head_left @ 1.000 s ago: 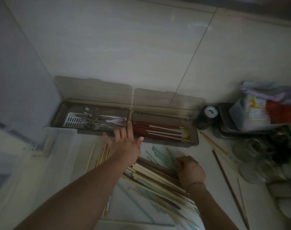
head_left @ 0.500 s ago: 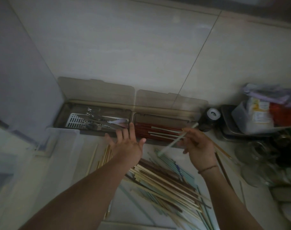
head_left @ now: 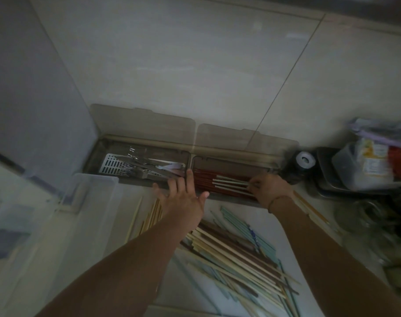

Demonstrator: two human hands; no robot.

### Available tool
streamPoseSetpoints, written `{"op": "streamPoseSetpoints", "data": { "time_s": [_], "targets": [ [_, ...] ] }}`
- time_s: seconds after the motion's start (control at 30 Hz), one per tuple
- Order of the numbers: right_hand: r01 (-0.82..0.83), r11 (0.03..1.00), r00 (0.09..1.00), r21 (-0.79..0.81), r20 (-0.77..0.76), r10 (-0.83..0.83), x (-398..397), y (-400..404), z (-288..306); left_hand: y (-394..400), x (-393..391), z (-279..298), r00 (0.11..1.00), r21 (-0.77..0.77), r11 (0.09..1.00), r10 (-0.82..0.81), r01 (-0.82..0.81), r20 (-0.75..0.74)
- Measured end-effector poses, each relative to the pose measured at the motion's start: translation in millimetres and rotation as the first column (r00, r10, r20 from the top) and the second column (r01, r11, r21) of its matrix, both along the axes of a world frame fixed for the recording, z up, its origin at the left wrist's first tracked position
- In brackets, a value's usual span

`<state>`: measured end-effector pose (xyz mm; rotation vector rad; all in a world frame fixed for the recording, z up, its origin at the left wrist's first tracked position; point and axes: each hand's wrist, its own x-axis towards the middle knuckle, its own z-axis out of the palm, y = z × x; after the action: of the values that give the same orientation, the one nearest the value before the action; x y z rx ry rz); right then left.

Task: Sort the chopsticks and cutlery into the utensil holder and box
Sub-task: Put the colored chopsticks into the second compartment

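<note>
The right hand (head_left: 269, 187) sat over the right end of the holder's (head_left: 217, 156) right compartment, fingers curled and pinching the near end of a pale chopstick (head_left: 231, 185). That chopstick ran away from the hand toward the left, its long axis along the compartment's length, lying on the red chopsticks (head_left: 201, 179) already there and parallel to them. Whether it had fully settled could not be told.

The left hand (head_left: 183, 195) lay flat with straight fingers spread, holding nothing, its fingertips on the holder's front rim about at the divider between the two compartments. Cutlery (head_left: 137, 167) filled the left compartment.

The loose pile (head_left: 236, 245) lay on the tabletop (head_left: 217, 300) nearer the person, between the two forearms, its sticks slanting diagonally. It looked about as near to either hand, so each stick would probably need turning to match the compartment's axis. A clear box (head_left: 89, 197) stood left of the left hand.
</note>
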<state>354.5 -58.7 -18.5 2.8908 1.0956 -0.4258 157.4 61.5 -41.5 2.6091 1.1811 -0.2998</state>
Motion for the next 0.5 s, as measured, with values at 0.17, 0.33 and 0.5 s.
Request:
{"op": "streamPoseSetpoints", "data": {
  "time_s": [0.17, 0.33, 0.5],
  "targets": [
    [-0.019, 0.993, 0.997, 0.116, 0.073, 0.010, -2.8, -8.4, -1.3, -0.3, 0.1, -0.2, 1.000, 0.010, 1.000, 0.005, -0.005, 0.010],
    [-0.044, 0.821, 0.989, 0.569, 0.139, -0.043, -41.8, -49.8, 1.2, -1.0, 1.6, 1.9, 1.000, 0.006, 1.000, 0.019, -0.019, 0.004],
    [0.091, 0.927, 0.995, 0.364, -0.004, -0.096, -73.2, -109.5, -43.9, -10.3, -13.9, -11.7, 0.943, -0.044, 0.992, 0.124, -0.116, 0.310]
  ]
}}
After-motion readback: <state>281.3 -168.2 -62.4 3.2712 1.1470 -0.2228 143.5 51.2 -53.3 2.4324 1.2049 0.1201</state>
